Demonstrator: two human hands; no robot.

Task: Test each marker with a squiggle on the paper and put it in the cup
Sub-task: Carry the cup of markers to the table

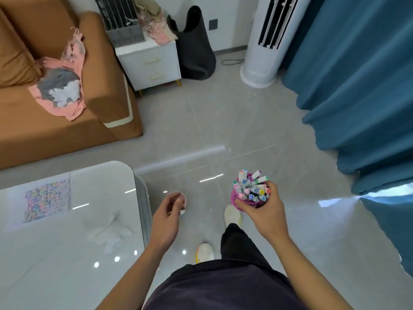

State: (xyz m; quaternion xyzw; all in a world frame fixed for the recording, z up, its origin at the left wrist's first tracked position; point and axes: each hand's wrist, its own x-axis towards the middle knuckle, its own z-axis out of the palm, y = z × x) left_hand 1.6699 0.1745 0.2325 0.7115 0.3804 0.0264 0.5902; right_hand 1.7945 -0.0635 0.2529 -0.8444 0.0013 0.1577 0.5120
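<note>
My right hand (263,211) grips a purple mesh holder (237,198) packed with several markers (252,186), their coloured caps pointing up, out over the floor right of the table. A small clear cup (181,201) sits in my left hand (168,217), whose fingers curl round it just past the table's right edge. On the glossy white table (67,253) at the left lies a sheet of paper (45,201) covered in coloured squiggles.
A brown sofa (44,121) with pink and grey clothes stands at the far left. Behind it are a white nightstand (149,63), a black bag (196,52) and a white tower fan (266,41). Blue curtains (357,86) hang on the right. White crumpled tissue (109,233) lies on the table.
</note>
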